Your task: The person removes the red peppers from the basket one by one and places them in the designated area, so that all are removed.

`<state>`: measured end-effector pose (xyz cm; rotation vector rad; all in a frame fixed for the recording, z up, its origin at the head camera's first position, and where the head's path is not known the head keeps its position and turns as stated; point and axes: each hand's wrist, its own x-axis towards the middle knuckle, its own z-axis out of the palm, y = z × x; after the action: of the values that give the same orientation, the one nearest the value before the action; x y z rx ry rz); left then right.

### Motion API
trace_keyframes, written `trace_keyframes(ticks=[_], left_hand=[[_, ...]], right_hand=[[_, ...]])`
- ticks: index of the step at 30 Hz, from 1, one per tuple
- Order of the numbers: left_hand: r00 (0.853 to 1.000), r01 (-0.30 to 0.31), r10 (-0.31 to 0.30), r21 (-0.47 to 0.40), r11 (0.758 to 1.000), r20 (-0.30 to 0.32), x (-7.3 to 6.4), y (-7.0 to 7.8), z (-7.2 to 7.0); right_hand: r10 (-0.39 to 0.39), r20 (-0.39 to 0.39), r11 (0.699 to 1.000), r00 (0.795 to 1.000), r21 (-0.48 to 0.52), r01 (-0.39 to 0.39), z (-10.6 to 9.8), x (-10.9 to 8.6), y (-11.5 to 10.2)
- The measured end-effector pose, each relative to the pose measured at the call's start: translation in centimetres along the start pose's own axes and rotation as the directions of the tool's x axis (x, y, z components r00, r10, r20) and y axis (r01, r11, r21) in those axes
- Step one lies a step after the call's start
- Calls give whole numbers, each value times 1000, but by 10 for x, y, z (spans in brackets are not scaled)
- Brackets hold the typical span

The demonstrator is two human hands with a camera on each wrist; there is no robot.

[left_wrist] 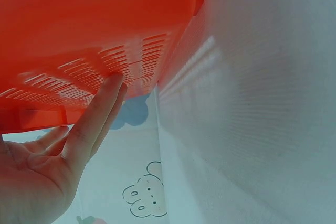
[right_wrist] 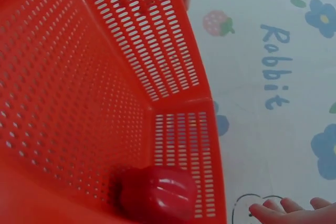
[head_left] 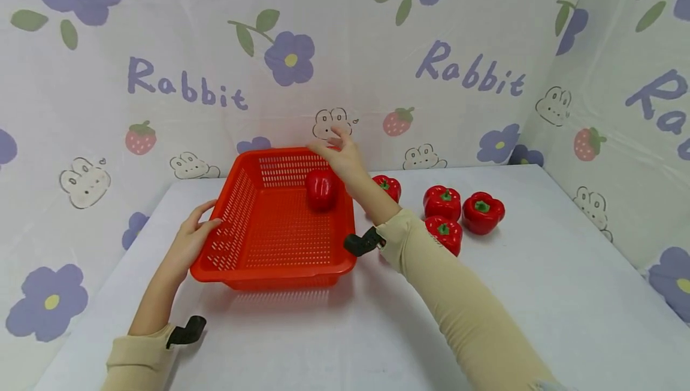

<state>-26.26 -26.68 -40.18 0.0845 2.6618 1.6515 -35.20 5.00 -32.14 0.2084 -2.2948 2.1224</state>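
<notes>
An orange-red perforated plastic basket [head_left: 288, 272] stands on the white table. Inside it, toward the right back corner, a glossy red bell pepper [head_left: 321, 190] lies on its side; the right wrist view also has this bell pepper [right_wrist: 158, 193] near the basket's end wall. My left hand [head_left: 190, 240] is at the basket's left side, its straight fingers [left_wrist: 97, 114] against the outer wall and its thumb at the rim. Over the right back corner is my right hand [head_left: 345, 157], fingers extended and spread, holding nothing. In the right wrist view only its fingertips [right_wrist: 289, 212] show.
Several red bell peppers stand right of the basket: one bell pepper [head_left: 389, 186] partly behind my right forearm, others farther right, including the rightmost bell pepper [head_left: 483, 214]. A patterned cloth [head_left: 345, 91] hangs behind the table [head_left: 539, 295].
</notes>
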Motion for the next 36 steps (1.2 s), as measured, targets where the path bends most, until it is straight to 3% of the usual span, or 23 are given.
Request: trace_keyframes(ticks=[10, 20, 36], left_hand=[[1000, -11, 11, -4, 1000, -4, -3, 1, 0], [1000, -4, 4, -9, 1000, 0, -2, 2, 0], [1000, 12, -12, -15, 1000, -2, -4, 3, 1]], right_hand=[[134, 42, 991, 990, 16, -135, 26, 16, 12], [266, -31, 963, 963, -37, -267, 37, 24, 27], [299, -70, 944, 952, -127, -305, 44, 26, 42]])
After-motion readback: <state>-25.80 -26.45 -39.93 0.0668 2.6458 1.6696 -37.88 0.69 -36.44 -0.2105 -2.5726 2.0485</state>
